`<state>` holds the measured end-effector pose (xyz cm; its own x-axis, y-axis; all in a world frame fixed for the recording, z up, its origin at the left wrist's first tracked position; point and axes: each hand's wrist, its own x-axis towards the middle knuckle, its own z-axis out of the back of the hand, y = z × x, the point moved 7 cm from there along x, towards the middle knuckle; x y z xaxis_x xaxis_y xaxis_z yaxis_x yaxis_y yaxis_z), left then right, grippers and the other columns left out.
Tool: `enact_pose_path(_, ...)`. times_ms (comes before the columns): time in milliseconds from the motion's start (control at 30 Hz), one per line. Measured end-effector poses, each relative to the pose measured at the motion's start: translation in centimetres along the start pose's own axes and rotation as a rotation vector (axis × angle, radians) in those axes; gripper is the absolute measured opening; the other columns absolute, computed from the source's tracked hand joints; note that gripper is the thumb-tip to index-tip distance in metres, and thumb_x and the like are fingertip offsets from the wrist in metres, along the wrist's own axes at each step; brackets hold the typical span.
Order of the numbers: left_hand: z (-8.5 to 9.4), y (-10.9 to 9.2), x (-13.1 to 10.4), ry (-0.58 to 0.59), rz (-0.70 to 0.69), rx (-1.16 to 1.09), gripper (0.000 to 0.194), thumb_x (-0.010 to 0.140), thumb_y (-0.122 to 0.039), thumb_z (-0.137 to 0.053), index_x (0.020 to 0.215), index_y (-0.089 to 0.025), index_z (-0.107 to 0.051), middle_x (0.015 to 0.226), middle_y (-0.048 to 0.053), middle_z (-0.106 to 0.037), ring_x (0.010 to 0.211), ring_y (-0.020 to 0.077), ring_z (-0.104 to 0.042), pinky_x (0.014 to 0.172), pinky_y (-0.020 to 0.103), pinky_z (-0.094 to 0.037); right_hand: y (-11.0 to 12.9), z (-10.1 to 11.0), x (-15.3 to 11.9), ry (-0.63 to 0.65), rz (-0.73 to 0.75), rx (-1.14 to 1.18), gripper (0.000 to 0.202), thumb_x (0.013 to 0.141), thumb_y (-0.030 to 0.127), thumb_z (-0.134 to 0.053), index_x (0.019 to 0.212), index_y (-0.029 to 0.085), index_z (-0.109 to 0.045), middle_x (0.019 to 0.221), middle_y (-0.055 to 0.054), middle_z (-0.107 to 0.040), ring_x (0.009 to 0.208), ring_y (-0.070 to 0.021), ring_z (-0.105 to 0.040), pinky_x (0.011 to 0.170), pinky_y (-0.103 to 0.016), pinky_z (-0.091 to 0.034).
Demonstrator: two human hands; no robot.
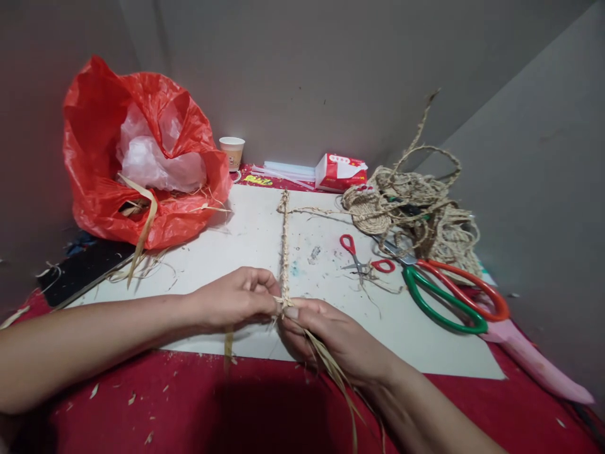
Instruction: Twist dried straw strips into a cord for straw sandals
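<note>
Braided cord (285, 252), extending away from the person over the white board (250, 233). Left hand (239, 296) and right hand (328, 328) pinch its near end; loose strands (331, 366) trail beside the right. Plaiting appears underway; the next crossing likely calls for even tension.

From afar I've got bare L forearm (104, 343) & L hand (243, 296), R forearm (420, 400) & R hand (333, 334) ditto; both forearms taper handward, R thumbnail (292, 312) visible.
</note>
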<state>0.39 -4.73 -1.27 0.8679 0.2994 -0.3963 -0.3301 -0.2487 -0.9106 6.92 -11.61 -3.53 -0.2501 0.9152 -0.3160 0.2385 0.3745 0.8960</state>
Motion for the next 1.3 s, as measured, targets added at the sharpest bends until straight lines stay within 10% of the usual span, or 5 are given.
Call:
enact_pose_path(300, 0.1, -1.8, -0.5, -0.061, -0.264, 0.244, 0.014, 0.081, -0.024, -0.051, 0.076, -0.012, -0.056, 0.061, -0.003, -0.049, 0.057, 0.0071, -0.041, 0.054, 0.019, -0.034, -0.3, 0.2, -0.2, -0.023, -0.047, 0.102, 0.035, 0.088, 0.037, -0.045, 0.058, 0.020, -0.037, 0.042, 0.007, -0.037, 0.036, -0.0067, -0.026, 0.037, -0.021, -0.022)
enact_pose_path(533, -0.4, -3.6, -2.6, -0.230, -0.628, 0.911, 0.016, 0.085, -0.021, -0.047, 0.091, -0.014, -0.061, 0.077, 0.003, -0.061, 0.068, 0.0111, -0.052, 0.065, 0.022, -0.041, 0.1, -0.2, -0.5, 0.042, -0.076, 0.299, 0.030, 0.085, 0.035, -0.052, 0.062, 0.020, -0.039, 0.043, 0.008, -0.038, 0.036, -0.0051, -0.022, 0.034, -0.016, -0.017)
enact_pose_path(767, -1.3, -2.7, -2.6, -0.199, -0.696, 1.239, 0.027, 0.091, -0.021, -0.033, 0.085, -0.013, -0.059, 0.074, 0.007, -0.059, 0.066, 0.0137, -0.050, 0.059, 0.024, -0.037, 0.1, -0.5, -0.7, 0.075, -0.092, 0.333, 0.032, 0.086, 0.035, -0.051, 0.061, 0.020, -0.038, 0.044, 0.008, -0.037, 0.036, -0.0046, -0.019, 0.032, -0.015, -0.013)
enact_pose_path(1133, -1.2, 0.3, -0.7, -0.024, -0.188, 0.218, 0.025, 0.091, -0.037, -0.034, 0.080, -0.017, -0.044, 0.059, -0.005, -0.047, 0.044, 0.0060, -0.036, 0.043, 0.018, -0.030, 1.1, 0.0, -0.6, -0.043, 0.047, -0.142, 0.035, 0.093, 0.039, -0.039, 0.066, 0.017, -0.045, 0.051, 0.005, -0.040, 0.046, -0.0078, -0.031, 0.045, -0.021, -0.027)
enact_pose_path(1300, -0.6, -1.3, -1.4, -0.127, -0.274, 0.436, 0.009, 0.078, -0.022, -0.049, 0.085, -0.017, -0.048, 0.063, -0.005, -0.048, 0.054, 0.0073, -0.041, 0.050, 0.018, -0.032, 1.2, 0.0, -0.4, -0.035, 0.048, -0.188, 0.039, 0.092, 0.038, -0.038, 0.059, 0.018, -0.040, 0.048, 0.005, -0.040, 0.044, -0.0079, -0.031, 0.044, -0.021, -0.027)
